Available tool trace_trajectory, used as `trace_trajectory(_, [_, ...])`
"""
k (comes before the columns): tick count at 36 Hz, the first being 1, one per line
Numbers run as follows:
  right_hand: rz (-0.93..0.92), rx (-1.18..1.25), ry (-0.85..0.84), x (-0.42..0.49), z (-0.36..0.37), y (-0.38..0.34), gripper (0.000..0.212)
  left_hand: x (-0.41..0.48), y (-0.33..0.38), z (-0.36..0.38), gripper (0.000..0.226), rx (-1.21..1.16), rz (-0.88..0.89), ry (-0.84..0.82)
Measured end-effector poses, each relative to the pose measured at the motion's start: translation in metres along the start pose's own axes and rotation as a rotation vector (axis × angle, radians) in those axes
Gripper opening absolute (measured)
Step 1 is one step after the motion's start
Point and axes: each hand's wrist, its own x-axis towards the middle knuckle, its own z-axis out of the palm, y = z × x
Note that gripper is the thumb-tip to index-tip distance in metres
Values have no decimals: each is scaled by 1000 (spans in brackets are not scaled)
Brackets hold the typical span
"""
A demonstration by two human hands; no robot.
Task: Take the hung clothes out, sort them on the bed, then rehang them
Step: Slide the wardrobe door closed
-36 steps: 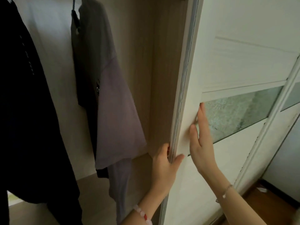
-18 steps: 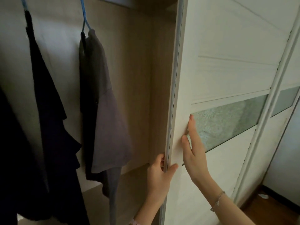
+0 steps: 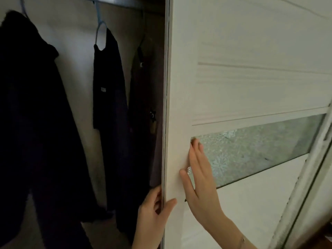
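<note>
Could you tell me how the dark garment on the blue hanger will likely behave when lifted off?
The dark garment hangs in long limp folds, so it will probably flop and swing. A thin blue hanger carries it without visibly bending, so it seems light. Its scooped neck might slip off the hanger if tilted.

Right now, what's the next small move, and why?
Probably slide the door a little to the right, assuming the clothes are yet to come out. The left hand grips its edge, the right hand lies flat on its face, and the rightmost garment hangs right at that edge, so more clearance would help.
</note>
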Motion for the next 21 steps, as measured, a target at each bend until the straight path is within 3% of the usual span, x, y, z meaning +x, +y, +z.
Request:
trace_trajectory(5, [-92,-46,-2,-5,26,-39,62,-23,-2,-42,55,85,40,160])
trace_trajectory(8, [-151,-75,5,-9,44,-63,66,-41,-2,-68,51,358,131,327])
trace_trajectory(14, [-223,-53,-10,-17,78,-104,65,-85,11,-121,47,821,298,501])
trace_trajectory(18, [-286,-71,-27,-19,92,-132,63,-113,38,-170,31,1062,555,861])
trace_trajectory(21, [-322,-65,-51,-20,103,-153,62,-131,59,-212,26,1153,554,1135])
